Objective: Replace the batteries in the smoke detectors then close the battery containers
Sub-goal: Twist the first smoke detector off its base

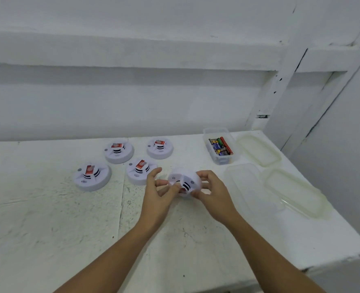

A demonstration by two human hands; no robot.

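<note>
The white surface (48,218) fills the lower left of the frame. It is scuffed with dark specks and scratches, and a thin seam runs down it towards you. Behind it rises a white wall (132,102) stepped with horizontal ledges.

Left of centre, four smoke detectors sit on the surface, each showing a red label on its raised middle:
- the leftmost detector (92,176)
- the back-left detector (119,152), behind it
- the middle detector (140,171), nearer you
- the back-right detector (160,148)

Just right of the middle one, your left hand (161,193) grips the held smoke detector (185,182) with thumb and curled fingers, the index finger lifted. The unit is tilted and raised off the surface at the frame's centre. Your right hand (214,191) clasps its other side, so both hands are closed on it.

Further right, at the back, a clear battery box (221,159) holds mixed batteries (220,145). An empty clear tub (245,182) lies in front of it. Two pale lids lie flat beside these, the back lid (258,150) and the front lid (294,193) near the surface's right edge. White painted beams (284,81) cross the upper right corner of the room.
</note>
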